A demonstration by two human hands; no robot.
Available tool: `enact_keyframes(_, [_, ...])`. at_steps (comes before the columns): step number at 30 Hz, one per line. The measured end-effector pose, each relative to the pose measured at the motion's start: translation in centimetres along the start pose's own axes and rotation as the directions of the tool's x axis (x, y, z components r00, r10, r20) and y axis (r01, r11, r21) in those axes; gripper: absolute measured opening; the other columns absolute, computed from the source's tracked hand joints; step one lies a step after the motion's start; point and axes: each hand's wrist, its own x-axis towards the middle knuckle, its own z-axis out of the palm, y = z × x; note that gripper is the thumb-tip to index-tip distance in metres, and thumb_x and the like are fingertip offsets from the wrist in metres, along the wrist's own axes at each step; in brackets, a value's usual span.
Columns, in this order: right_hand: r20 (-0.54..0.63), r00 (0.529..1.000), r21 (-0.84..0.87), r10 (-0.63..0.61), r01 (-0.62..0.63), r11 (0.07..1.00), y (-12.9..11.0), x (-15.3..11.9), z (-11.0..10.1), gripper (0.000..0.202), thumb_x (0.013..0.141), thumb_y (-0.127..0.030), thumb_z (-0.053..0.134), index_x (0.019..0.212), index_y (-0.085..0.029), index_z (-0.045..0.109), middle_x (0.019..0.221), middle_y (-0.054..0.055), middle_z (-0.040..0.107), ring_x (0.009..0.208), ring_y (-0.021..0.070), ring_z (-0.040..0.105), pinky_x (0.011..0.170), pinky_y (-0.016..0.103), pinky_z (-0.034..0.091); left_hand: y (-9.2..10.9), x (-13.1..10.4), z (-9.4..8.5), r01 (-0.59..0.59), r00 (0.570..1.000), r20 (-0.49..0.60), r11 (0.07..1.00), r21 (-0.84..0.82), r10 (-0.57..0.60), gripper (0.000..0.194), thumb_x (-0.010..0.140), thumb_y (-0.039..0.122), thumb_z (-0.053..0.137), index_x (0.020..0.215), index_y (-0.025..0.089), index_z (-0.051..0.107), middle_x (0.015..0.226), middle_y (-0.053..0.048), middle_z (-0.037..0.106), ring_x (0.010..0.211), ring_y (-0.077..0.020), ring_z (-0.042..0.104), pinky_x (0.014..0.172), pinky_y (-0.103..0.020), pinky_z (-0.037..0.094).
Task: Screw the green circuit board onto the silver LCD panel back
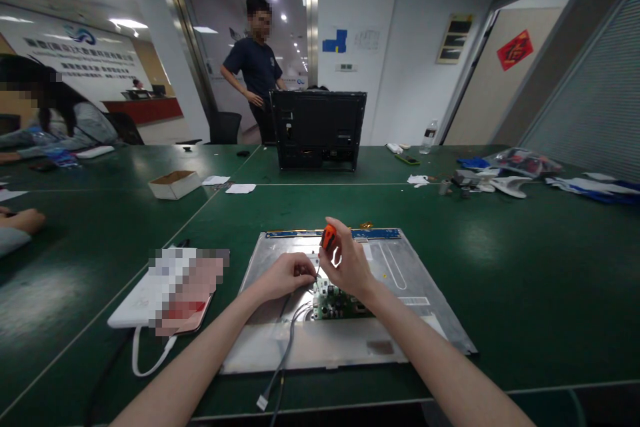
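An orange and black screwdriver (pixel 329 237) is held in the fingers of my right hand (pixel 350 267), its thin shaft pointing down. The tip comes to the upper left edge of a green circuit board (pixel 327 303), partly covered by my right hand. My left hand (pixel 290 275) is closed in a pinch close beside the tip; whatever is between its fingers is too small to make out. Under both hands lies a flat silver display panel (pixel 430 287) with a blue strip along its far edge. Grey cables (pixel 286 353) run from the board toward me, ending in a white connector.
To the left lie a white power bank (pixel 133 300) and a phone (pixel 193 313) with a white cable. Beyond are a cardboard box (pixel 175 185) and a black monitor casing (pixel 320 130). Loose parts (pixel 467 178) lie at right. One person (pixel 255 70) stands behind; another (pixel 75 117) sits left.
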Motion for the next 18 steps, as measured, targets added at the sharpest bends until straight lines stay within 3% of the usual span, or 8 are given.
enact_keyframes(5, [0.006, 1.000, -0.018, 0.005, -0.005, 1.000, 0.37, 0.03, 0.12, 0.062, 0.083, -0.028, 0.061, 0.137, -0.023, 0.031, 0.072, -0.003, 0.057, 0.053, 0.0106, 0.053, 0.047, 0.021, 0.042, 0.16, -0.06, -0.01, -0.001, 1.000, -0.002, 1.000, -0.008, 0.001, 0.008, 0.077, 0.020, 0.060, 0.081, 0.016, 0.066, 0.073, 0.000, 0.064, 0.067, -0.0128, 0.056, 0.062, -0.023, 0.042])
enact_keyframes(10, [0.026, 1.000, -0.018, -0.001, 0.002, 1.000, 0.26, 0.15, 0.17, 0.065, 0.087, -0.029, 0.057, 0.144, -0.026, 0.026, 0.088, 0.002, 0.063, 0.055, 0.0097, 0.054, 0.050, 0.023, 0.046, 0.36, -0.06, -0.03, 0.005, 1.000, -0.002, 1.000, -0.016, -0.005, 0.009, 0.076, 0.020, 0.061, 0.081, 0.016, 0.066, 0.074, -0.001, 0.065, 0.069, -0.0138, 0.057, 0.064, -0.024, 0.044])
enact_keyframes(14, [0.025, 0.999, -0.005, 0.031, -0.030, 1.000, 0.17, 0.00, 0.28, 0.070, 0.086, -0.024, 0.057, 0.145, -0.024, 0.019, 0.082, 0.001, 0.062, 0.053, 0.0109, 0.055, 0.048, 0.024, 0.046, 0.35, -0.07, -0.06, -0.004, 1.000, -0.010, 1.000, -0.012, 0.004, 0.008, 0.075, 0.019, 0.061, 0.081, 0.016, 0.066, 0.075, 0.000, 0.065, 0.069, -0.0134, 0.057, 0.064, -0.023, 0.044])
enact_keyframes(18, [0.011, 0.999, 0.019, 0.031, -0.032, 0.999, 0.24, -0.16, 0.31, 0.065, 0.084, -0.018, 0.056, 0.139, -0.023, 0.022, 0.080, 0.000, 0.061, 0.053, 0.0108, 0.055, 0.047, 0.023, 0.044, 0.25, -0.07, -0.10, -0.015, 1.000, -0.002, 1.000, -0.001, 0.015, 0.009, 0.076, 0.019, 0.060, 0.082, 0.016, 0.066, 0.077, -0.001, 0.065, 0.070, -0.0133, 0.057, 0.065, -0.024, 0.044])
